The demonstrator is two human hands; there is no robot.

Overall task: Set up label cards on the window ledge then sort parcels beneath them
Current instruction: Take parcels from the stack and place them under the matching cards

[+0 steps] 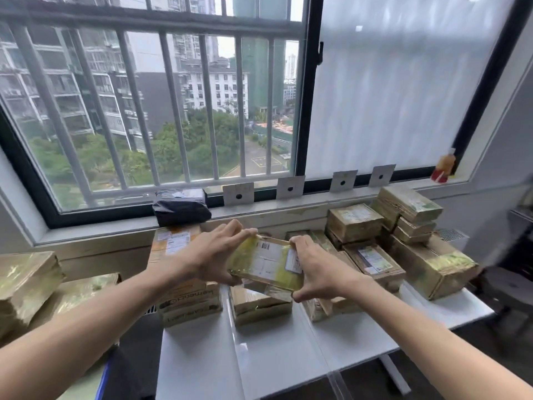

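Both hands hold one flat parcel [266,265] up over the back half of the counter [277,350]: the left hand [215,255] pinches its left edge between thumb and fingers, the right hand [314,272] clamps its right edge the same way. Gripping by the edges leaves the printed label on top uncovered, probably so it can be read before choosing a pile. Four label cards [238,193] lean upright on the window ledge [288,206], spaced so each marks a column. Taped parcels [354,222] are stacked beneath them along the counter's back edge and towards its right corner. A dark bag parcel [181,207] sits on the ledge left of the cards.
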